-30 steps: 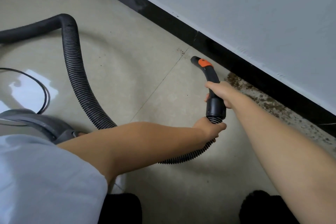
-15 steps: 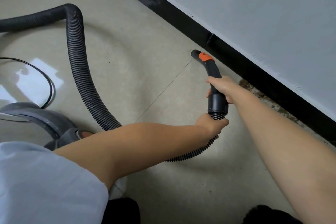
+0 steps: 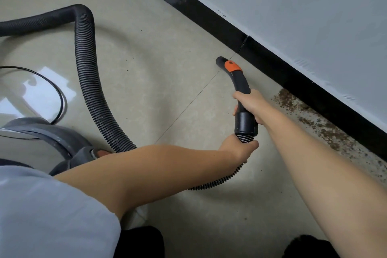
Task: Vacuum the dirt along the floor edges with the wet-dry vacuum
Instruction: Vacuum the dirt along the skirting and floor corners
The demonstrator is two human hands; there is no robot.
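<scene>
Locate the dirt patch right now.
Head view, right side: the dirt patch lies on the floor tiles against the black baseboard, right of the right hand gripping the nozzle.

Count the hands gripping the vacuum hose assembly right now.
2. The right hand grips the black nozzle handle above its cuff; the left hand holds the ribbed hose just below the cuff. Their fingers are mostly hidden.

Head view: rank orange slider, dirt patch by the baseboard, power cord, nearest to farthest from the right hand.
From the right hand, which grips the wand:
1. dirt patch, just to its right along the baseboard
2. orange slider, up the wand near the nozzle
3. power cord, far left on the floor
</scene>
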